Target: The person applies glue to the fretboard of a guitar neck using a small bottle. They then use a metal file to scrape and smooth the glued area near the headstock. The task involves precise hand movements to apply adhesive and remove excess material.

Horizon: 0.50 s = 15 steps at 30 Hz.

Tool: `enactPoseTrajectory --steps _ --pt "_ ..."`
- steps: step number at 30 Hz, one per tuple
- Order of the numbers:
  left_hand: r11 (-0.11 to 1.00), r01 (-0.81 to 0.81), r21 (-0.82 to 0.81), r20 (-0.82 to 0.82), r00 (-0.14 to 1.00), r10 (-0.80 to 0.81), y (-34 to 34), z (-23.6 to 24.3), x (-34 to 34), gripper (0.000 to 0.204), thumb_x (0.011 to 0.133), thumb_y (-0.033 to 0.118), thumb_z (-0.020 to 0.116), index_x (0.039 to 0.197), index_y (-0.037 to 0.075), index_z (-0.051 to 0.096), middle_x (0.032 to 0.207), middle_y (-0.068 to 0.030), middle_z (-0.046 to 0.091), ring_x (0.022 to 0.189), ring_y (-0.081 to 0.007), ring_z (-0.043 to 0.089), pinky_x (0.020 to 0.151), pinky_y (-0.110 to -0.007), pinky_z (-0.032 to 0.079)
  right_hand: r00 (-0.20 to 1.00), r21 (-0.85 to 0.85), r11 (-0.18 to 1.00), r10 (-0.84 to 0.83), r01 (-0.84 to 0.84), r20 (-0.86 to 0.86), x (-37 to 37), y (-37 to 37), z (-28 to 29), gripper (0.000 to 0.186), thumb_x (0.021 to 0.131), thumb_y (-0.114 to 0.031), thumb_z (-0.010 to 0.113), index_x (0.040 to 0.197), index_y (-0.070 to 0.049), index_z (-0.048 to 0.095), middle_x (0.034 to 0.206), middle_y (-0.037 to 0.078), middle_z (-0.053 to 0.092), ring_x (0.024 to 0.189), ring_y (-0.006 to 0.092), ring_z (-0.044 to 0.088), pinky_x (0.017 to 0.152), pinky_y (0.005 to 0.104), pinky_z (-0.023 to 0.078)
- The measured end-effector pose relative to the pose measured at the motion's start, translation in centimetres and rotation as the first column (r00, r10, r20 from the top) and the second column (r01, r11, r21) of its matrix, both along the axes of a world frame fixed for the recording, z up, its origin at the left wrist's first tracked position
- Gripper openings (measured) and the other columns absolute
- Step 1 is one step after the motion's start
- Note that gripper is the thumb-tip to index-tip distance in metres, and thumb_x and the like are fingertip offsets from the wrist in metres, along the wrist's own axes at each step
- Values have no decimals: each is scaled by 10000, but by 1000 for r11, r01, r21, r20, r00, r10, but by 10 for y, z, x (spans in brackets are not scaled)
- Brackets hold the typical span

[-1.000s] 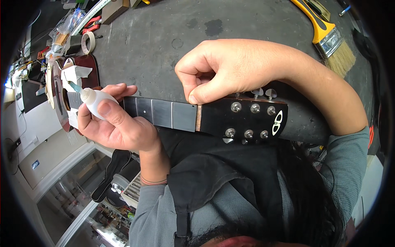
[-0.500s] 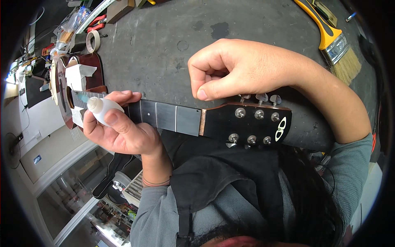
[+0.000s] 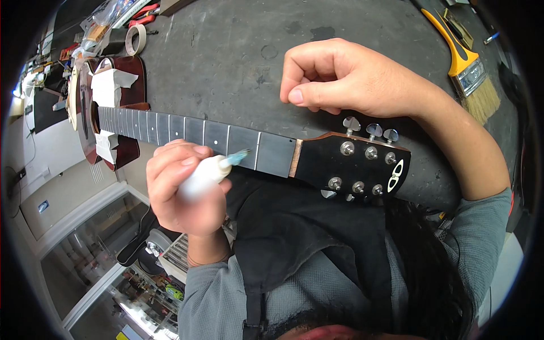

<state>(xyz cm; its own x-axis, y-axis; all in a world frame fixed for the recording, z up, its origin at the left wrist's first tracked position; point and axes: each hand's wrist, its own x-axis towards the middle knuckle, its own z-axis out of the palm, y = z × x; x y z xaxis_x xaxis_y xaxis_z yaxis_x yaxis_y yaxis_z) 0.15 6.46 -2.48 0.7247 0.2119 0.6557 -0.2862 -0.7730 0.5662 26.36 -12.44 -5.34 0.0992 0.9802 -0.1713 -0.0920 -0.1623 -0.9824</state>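
1. Your left hand [image 3: 169, 195] is wrapped around a white bottle [image 3: 205, 174], left of centre; blur hides the bottle's base and part of your palm.
2. Your right hand [image 3: 347, 79], upper centre, is curled with the thumb tip against the index finger; you cannot tell whether anything small is pinched there.
3. The guitar [image 3: 276, 159] runs from the upper left to right of centre; its body bends toward the dark rim, partly covered by white paper [image 3: 109, 86], and your left hand overlaps the neck's lower edge.
4. The neck's dark board carries thin metal frets and pale dots, ending at a strip of raw brown wood; the black headstock has shiny silver tuners.
5. The bottle's narrow tip is translucent blue, and the surface [image 3: 226, 76] is dark and stained.
6. A second ago the tip pointed upper left; now it points right, over the frets.
7. Your right hand has lifted off the neck, moving up and right.
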Motion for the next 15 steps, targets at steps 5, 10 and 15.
enactPoseTrajectory --steps 5,10,15 --pt "995 41 91 -99 995 -32 4 5 -4 496 880 251 987 1213 17 702 1081 -160 737 918 -288 727 853 -436 548 1000 17 999 -27 27 -10 -3 0 -1 234 1071 -258 709 1107 -29 745 795 -25 633 701 71 548 642 286 438" --pt "991 61 120 -147 988 -44 6 11 -5 509 820 197 1010 1192 -4 727 1073 -171 750 919 -295 719 843 -459 558 999 21 999 -31 32 -22 -4 0 -1 228 1071 -256 706 1097 -33 746 802 -29 638 705 67 545 651 279 442" --pt "981 95 169 -189 980 -62 9 17 -6 445 886 167 953 1208 -30 717 1073 -170 722 966 -299 696 900 -496 561 1000 -2 1000 -24 24 -8 -4 1 2 229 1071 -259 706 1095 -34 745 803 -30 639 706 64 544 653 276 440"
